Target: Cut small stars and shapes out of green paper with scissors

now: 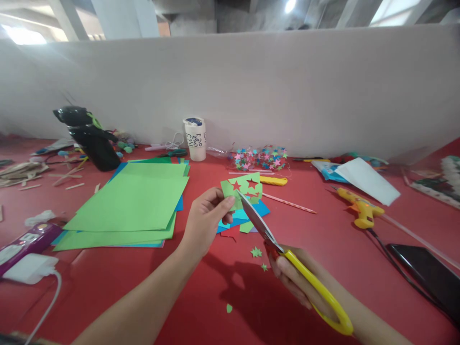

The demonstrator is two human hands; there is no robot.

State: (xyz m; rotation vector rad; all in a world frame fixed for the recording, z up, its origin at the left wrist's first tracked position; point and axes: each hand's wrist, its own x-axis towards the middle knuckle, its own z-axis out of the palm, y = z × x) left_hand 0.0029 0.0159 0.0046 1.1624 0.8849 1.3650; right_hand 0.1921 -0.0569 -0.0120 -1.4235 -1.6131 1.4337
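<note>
Pinched between thumb and fingers of my left hand [208, 215] is a small piece of green paper [256, 180] with star-shaped holes in it. My right hand [293, 275] grips scissors [258, 221] with yellow handles, their blade tips touching or just in front of the paper's lower part. Small green paper stars [256, 252] lie on the red table below the blades, and a green scrap [229, 308] is nearer to me. Under the held paper are blue paper pieces [260, 208]. Part of my right hand's fingers is hidden by the scissor handle.
Left is a stack of green sheets [132, 196], with a black bottle [95, 143] behind and a purple power strip [32, 242] nearer. At the back stand a white cup [196, 140] and star-covered decorations [258, 158]. A yellow glue gun [361, 208] and black phone [424, 273] lie right.
</note>
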